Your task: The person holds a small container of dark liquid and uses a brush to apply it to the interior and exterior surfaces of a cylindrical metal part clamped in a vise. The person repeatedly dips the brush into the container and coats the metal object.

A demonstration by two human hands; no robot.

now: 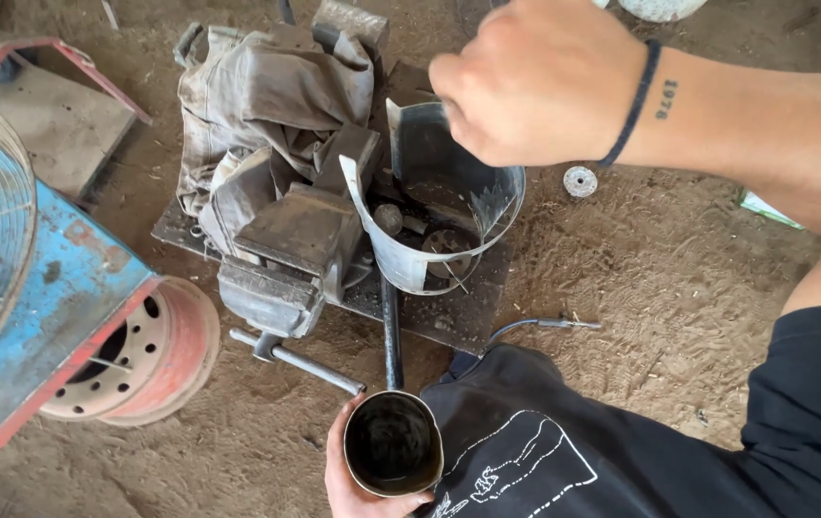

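My right hand reaches in from the right with its fingers closed on the top rim of a bent, open-sided metal sheet. The sheet stands curled like a cup on a dark steel plate, right beside a grey bench vise. Inside the curl lie small dark metal parts. Low in the view, my left hand grips a short round metal tube held upright, its dark hollow facing me. A dark cord circles my right wrist.
A dirty grey cloth is draped behind the vise. The vise handle bar sticks out over the dirt. At the left stand a blue machine with a wire fan guard and a red wheel rim. A small disc lies on the ground.
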